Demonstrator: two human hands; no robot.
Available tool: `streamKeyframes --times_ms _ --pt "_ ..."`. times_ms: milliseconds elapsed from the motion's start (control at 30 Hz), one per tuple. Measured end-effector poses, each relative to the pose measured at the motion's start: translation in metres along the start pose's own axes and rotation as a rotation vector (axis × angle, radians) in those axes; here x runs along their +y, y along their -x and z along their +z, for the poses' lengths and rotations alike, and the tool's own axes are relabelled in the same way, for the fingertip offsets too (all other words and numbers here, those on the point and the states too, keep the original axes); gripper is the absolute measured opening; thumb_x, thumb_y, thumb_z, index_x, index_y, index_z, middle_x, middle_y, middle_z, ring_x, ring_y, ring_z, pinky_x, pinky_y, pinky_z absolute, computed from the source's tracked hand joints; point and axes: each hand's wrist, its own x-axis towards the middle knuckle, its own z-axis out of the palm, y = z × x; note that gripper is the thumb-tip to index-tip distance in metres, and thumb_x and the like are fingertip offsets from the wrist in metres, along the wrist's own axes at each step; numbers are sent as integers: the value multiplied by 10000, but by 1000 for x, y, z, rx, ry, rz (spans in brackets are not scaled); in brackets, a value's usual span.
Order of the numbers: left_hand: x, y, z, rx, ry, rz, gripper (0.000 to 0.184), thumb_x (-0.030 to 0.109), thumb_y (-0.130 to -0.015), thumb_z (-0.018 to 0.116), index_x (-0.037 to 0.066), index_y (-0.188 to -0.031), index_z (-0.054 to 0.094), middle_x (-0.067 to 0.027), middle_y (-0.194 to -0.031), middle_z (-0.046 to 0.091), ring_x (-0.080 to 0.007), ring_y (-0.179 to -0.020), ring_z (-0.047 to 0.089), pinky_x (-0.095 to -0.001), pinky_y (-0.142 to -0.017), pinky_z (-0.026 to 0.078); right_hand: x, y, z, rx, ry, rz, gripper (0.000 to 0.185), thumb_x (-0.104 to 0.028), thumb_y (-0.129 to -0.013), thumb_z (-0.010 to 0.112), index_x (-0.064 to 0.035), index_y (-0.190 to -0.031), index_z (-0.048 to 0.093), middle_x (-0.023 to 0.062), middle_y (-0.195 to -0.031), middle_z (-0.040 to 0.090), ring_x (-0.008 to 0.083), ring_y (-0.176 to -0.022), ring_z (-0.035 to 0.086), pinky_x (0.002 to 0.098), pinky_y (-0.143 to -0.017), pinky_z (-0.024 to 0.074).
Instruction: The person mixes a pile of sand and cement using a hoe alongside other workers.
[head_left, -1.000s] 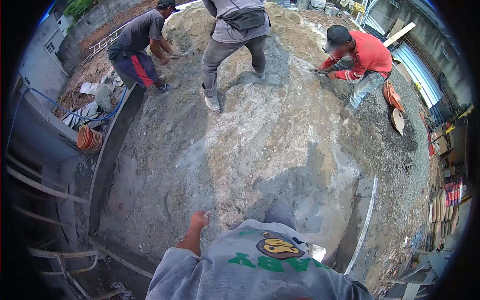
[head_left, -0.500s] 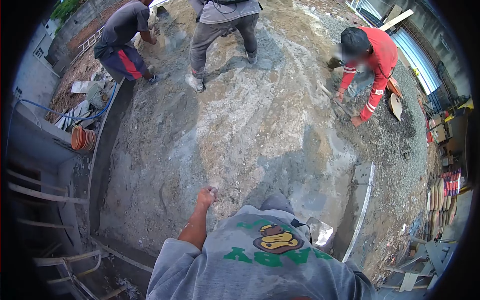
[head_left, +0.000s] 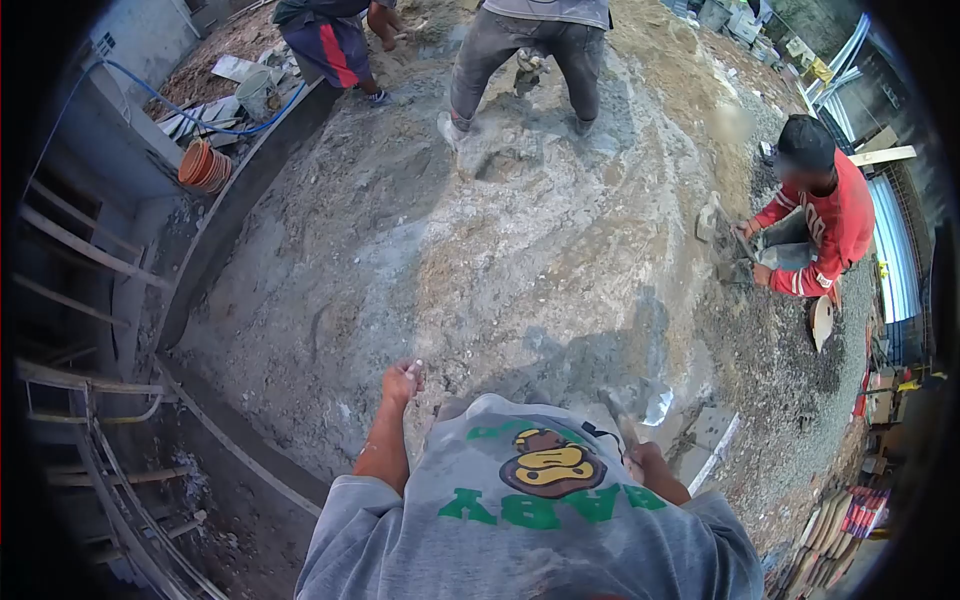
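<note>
My left hand is closed, held low over the rough, wet grey ground. A small pale spot shows at its fingertips; whether it is a held thing is unclear. Partly behind my grey shirt, my right hand appears curled around a narrow, greyish long thing that points forward. Its kind cannot be made out. Just beyond that hand lies a bright, shiny patch, perhaps water or metal.
A person in red crouches at the right over a tool. Two other people stand ahead. Along the left runs a low concrete edge, with orange buckets and a blue hose beyond. Stacked bags lie at right.
My view has shifted, so the people ahead sit higher and farther right. My right hand has come into sight beside my shirt. The person in red has raised their upper body.
</note>
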Motion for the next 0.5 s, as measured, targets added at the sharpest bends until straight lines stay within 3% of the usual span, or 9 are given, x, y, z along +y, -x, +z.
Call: streamKeyframes --times_ms 100,200,300,333,500 --pt "-22 4 -20 29 105 -12 251 270 -858 591 21 -877 617 -44 -603 568 -135 -478 530 -275 -452 440 -26 -9 -34 -63 -384 229 211 -120 -619 715 64 -698 648 163 -680 632 262 -536 622 380 -481 504" --pt "-76 -2 -55 91 119 -53 275 291 -852 604 17 -862 631 -51 -598 579 -138 -490 539 -294 -463 435 -80 24 -60 -14 -270 215 211 -119 -616 719 59 -708 651 161 -671 635 247 -536 630 371 -490 521" --pt "-117 7 -96 181 87 -142 292 302 -847 611 12 -852 641 -58 -602 592 -138 -504 554 -309 -487 445 -105 35 -58 11 57 39 217 -113 -608 723 63 -709 646 163 -659 633 249 -533 631 371 -487 525" --pt "-134 8 -113 194 74 -165 296 307 -844 613 12 -848 643 -59 -605 596 -138 -509 560 -310 -495 449 -116 46 -54 22 -63 142 219 -107 -596 729 61 -707 641 164 -666 633 254 -534 629 364 -484 521" --pt "-193 45 -197 296 113 -312 274 297 -840 616 24 -823 635 -54 -611 601 -141 -511 565 -311 -489 449 -143 67 -25 -98 33 22 196 -85 -600 728 55 -703 636 164 -684 635 263 -550 627 382 -510 519"
